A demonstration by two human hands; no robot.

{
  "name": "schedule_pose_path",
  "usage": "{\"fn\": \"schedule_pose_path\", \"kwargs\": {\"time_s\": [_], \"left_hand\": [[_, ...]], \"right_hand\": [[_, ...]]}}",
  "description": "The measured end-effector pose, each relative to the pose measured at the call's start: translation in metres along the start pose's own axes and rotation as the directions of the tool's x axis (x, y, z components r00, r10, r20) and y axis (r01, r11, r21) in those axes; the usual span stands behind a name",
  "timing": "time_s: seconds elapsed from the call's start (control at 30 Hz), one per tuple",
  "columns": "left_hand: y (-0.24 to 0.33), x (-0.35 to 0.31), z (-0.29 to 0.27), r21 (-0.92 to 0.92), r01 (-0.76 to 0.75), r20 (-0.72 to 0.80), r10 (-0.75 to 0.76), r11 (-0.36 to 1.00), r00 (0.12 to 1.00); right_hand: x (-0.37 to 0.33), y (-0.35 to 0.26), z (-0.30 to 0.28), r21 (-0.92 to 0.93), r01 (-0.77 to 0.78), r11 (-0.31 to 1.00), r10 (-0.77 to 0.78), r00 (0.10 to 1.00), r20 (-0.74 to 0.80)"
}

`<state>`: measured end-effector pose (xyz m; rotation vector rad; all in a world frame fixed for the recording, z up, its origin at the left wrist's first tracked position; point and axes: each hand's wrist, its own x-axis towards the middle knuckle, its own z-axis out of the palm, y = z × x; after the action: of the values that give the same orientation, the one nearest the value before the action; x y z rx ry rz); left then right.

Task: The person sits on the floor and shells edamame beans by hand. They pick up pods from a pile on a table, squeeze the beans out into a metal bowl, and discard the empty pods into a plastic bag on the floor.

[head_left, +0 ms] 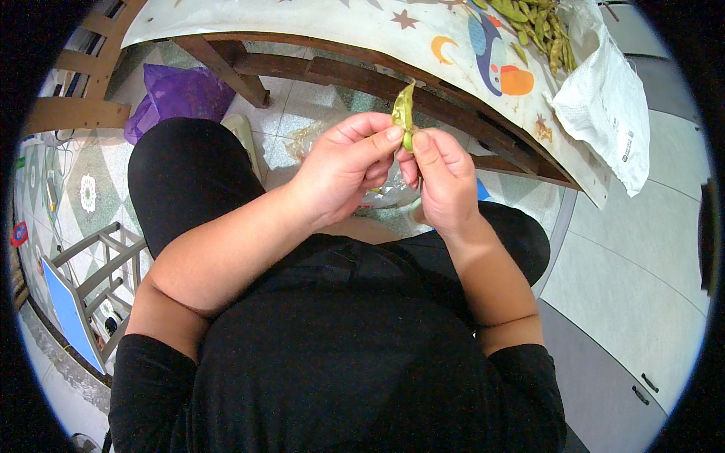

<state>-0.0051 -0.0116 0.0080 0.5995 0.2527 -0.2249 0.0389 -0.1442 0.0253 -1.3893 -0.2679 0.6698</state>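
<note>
Apparent step: shelling. Their left fingers (pixel 375 145) and right fingers (pixel 428 153) pinch one green pod (pixel 403 108); next move likely requires pressing it open.

bright | soft shadows | centre fairly sharp | edges bent | corners black

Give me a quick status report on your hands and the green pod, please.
Left hand and right hand pinching one green soybean pod. Pod's pointed tip exposed. Loose pods and white sack apart from both hands. No obstruction visible.
</note>
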Motion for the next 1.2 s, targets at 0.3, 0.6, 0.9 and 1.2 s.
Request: {"fn": "schedule_pose_path", "kwargs": {"time_s": [0.3, 0.6, 0.9, 1.2], "left_hand": [[-0.004, 0.0, 0.001, 0.012, 0.039, -0.068, -0.038, 0.999, 0.997], [-0.004, 0.004, 0.0, -0.007, -0.01, -0.088, 0.009, 1.0, 0.996], [0.02, 0.011, -0.008, -0.223, -0.043, -0.355, -0.04, 0.974, 0.934], [0.015, 0.011, -0.009, -0.194, 0.035, -0.367, -0.106, 0.98, 0.924]], "right_hand": [[0.006, 0.006, 0.006, -0.552, 0.18, 0.814, -0.275, 0.957, -0.093], [0.006, 0.005, -0.001, -0.463, 0.028, 0.886, -0.141, 0.967, -0.21], [0.004, -0.015, -0.016, -0.468, -0.127, 0.875, 0.044, 0.982, -0.184], [-0.006, -0.03, -0.006, -0.295, -0.185, 0.937, 0.145, 0.978, -0.152]]}}
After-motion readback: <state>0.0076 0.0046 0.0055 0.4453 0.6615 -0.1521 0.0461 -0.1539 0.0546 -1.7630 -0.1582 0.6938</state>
